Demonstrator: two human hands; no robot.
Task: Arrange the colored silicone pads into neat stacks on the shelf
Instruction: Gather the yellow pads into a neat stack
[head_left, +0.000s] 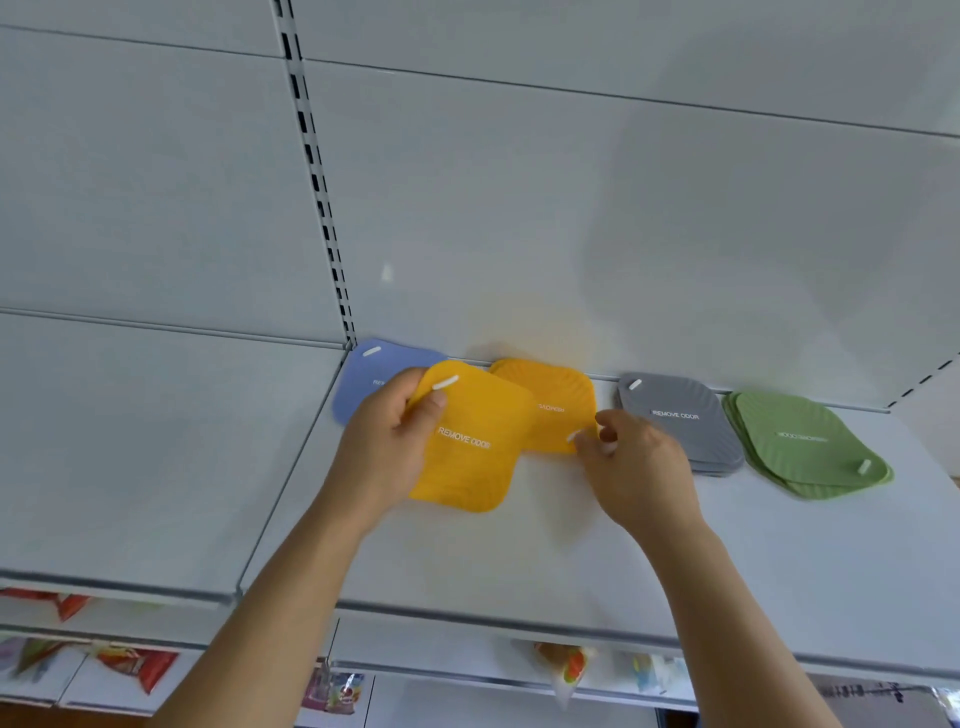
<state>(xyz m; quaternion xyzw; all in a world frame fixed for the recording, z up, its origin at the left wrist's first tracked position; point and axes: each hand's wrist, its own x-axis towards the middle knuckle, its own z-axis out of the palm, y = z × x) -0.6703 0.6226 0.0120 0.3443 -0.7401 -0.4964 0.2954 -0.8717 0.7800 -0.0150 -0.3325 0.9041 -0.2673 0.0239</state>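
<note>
My left hand (387, 441) grips a yellow pad (470, 447) over the shelf (519, 561); my right hand (636, 462) pinches the near corner of the orange pad (556, 405) just right of it.

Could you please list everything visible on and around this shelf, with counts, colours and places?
blue pad: one seen, blue, flat at the back left of the shelf, partly behind the left hand.
held yellow pad: one, yellow, printed REMOVE ODOR, lifted in front of the blue pad.
second yellow pad: one seen, yellow-orange, on the shelf at the back centre.
grey pads: a stack, count unclear, grey, right of the yellow ones.
green pads: a loose stack, count unclear, green, far right.
shelf: one, white, slotted upright behind.
packets: several, blurred, red and mixed colours, on the lower shelf.
left hand: grips the held yellow pad.
right hand: pinches the second yellow pad's near corner.
</note>
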